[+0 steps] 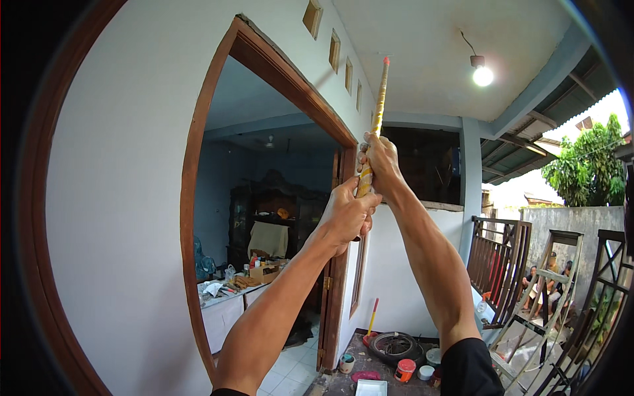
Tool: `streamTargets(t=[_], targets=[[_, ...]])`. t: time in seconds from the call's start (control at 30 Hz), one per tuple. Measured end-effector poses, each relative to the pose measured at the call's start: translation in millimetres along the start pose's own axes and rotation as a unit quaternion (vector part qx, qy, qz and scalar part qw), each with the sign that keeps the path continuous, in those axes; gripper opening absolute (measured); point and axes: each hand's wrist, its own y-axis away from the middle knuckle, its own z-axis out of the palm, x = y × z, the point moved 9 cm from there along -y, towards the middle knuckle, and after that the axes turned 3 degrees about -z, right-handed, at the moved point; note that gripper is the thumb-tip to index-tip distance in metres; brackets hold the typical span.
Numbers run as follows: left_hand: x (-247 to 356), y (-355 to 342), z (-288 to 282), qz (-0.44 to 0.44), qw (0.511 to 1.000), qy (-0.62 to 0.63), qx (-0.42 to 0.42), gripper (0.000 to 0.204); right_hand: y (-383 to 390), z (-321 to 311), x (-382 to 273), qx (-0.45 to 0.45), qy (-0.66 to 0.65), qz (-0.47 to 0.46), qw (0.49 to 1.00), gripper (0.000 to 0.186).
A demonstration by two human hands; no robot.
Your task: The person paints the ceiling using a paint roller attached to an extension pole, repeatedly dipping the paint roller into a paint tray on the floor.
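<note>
A long yellow-and-white striped pole [381, 99] rises from my hands toward the white ceiling [422, 39]. Its far end has a small reddish tip close to the ceiling surface; whether a tool head sits there is too small to tell. My right hand [382, 157] is closed round the pole at the higher grip. Lower down, my left hand [350, 212] wraps the same pole, its fingers curled around the near end. Both arms are stretched up and forward beside the white wall.
A lit bulb [483, 76] hangs from the ceiling at right. A wooden door frame [191, 198] opens at left. On the floor stand a tyred wheel [394, 346], a red-and-white paint bucket [405, 371] and a white tray [371, 388]. A stepladder [538, 310] stands right; people sit beyond.
</note>
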Motion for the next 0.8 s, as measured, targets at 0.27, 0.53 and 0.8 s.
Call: streamTargets(t=[0.27,0.53,0.8], targets=[[33,72,18,0.026,0.999,0.014,-0.024,0.018,69,30,-47,0.007,0.041,-0.030,0.999,0.022],[115,229,31,0.026,0.997,0.070,-0.038,0.036,210,124,-133,-0.010,0.044,-0.034,0.998,0.023],[177,369,34,-0.002,0.999,0.047,-0.003,0.061,329,202,-183,-0.066,-0.016,-0.027,0.997,0.026]])
